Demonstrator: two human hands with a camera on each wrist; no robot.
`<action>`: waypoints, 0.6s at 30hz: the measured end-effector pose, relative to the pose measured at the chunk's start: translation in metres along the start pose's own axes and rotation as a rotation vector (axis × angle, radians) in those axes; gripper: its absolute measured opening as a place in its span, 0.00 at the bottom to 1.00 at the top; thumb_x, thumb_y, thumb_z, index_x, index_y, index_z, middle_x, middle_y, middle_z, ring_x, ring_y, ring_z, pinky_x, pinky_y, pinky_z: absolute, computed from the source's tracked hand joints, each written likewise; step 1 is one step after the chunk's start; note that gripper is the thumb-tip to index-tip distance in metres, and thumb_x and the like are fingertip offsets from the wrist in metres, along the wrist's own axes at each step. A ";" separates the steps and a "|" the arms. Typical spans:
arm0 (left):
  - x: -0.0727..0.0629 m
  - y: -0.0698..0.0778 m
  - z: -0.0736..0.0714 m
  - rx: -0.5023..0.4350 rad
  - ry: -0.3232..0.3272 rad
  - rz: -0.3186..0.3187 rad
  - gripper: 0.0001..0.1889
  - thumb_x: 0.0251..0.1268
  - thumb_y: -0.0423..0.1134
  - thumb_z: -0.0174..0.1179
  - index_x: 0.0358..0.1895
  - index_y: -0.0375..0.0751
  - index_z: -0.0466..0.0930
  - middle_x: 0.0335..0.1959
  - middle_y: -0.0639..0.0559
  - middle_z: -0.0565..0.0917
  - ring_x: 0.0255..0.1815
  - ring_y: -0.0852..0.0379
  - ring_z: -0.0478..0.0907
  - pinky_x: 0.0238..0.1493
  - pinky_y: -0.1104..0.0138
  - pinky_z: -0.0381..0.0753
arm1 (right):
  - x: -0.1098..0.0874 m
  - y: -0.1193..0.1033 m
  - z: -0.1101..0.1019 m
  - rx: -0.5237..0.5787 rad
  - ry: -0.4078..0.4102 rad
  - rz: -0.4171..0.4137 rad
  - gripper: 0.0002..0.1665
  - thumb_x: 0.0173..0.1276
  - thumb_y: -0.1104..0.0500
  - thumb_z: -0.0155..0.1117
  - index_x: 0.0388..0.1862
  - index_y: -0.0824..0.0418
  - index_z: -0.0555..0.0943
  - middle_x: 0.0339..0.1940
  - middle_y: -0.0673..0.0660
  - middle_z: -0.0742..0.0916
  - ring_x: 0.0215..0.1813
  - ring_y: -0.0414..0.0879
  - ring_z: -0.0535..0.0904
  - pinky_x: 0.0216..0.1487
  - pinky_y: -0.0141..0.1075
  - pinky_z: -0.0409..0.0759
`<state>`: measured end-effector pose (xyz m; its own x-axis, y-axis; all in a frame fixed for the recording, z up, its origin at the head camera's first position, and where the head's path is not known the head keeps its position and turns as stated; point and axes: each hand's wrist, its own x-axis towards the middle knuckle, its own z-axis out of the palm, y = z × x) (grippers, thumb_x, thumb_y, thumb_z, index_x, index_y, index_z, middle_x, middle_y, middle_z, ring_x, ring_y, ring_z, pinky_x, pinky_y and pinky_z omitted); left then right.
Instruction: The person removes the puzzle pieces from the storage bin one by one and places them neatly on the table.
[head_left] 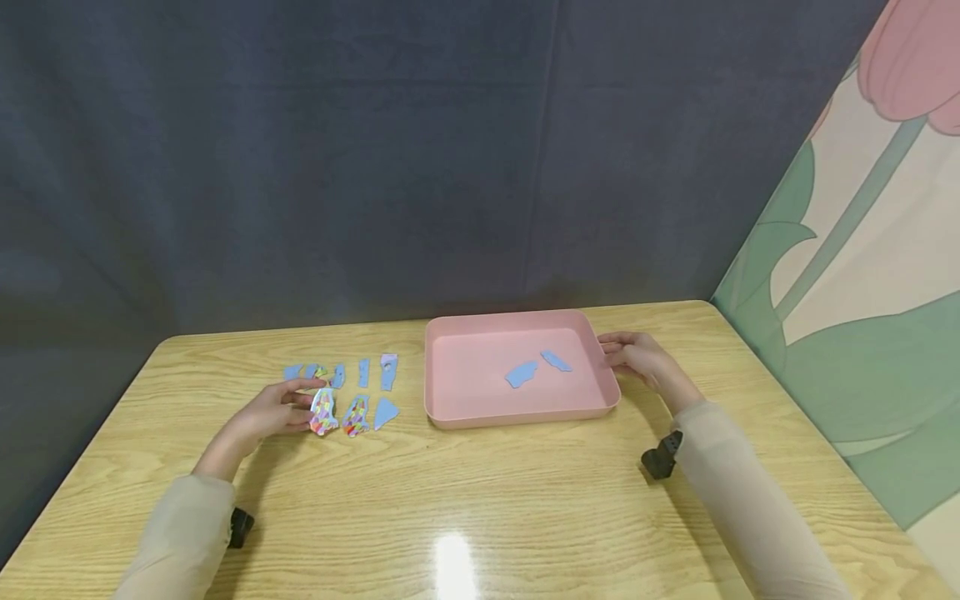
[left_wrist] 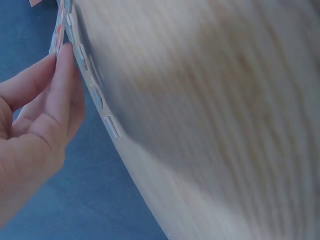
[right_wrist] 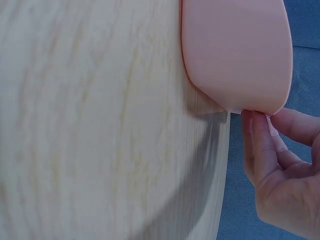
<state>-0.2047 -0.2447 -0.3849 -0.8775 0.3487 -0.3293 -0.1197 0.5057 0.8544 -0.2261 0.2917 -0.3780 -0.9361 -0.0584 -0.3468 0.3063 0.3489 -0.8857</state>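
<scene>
Between thumb and fingers my left hand [head_left: 275, 410] pinches a colourful patterned puzzle piece [head_left: 324, 412], tilted upright at the table's left side. In the left wrist view this piece [left_wrist: 59, 30] appears edge-on at the fingertips. Beside it lie another patterned piece [head_left: 356, 415] and a blue triangular piece [head_left: 386, 412]. A row of mostly blue pieces [head_left: 363, 372] lies behind. My right hand [head_left: 637, 357] grips the right end of the pink tray [head_left: 517, 421], thumb at the rim and fingers against the outer wall. Inside the tray are two blue pieces [head_left: 521, 374].
The wooden table [head_left: 360, 517] reaches back to a dark curtain [head_left: 360, 167]. A wall hanging with tulips [head_left: 862, 333] borders the right side. Black wrist cameras [head_left: 662, 456] sit under both sleeves.
</scene>
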 end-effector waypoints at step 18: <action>0.004 -0.006 0.000 0.021 -0.001 -0.034 0.29 0.67 0.24 0.50 0.69 0.20 0.52 0.60 0.22 0.66 0.48 0.59 0.78 0.54 0.58 0.83 | 0.001 0.000 0.000 0.016 -0.009 -0.002 0.34 0.69 0.71 0.51 0.71 0.76 0.55 0.68 0.75 0.67 0.42 0.30 0.79 0.49 0.25 0.82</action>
<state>-0.2079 -0.2459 -0.3913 -0.8725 0.3317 -0.3589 -0.1401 0.5338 0.8339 -0.2267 0.2915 -0.3785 -0.9351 -0.0676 -0.3479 0.3074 0.3341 -0.8910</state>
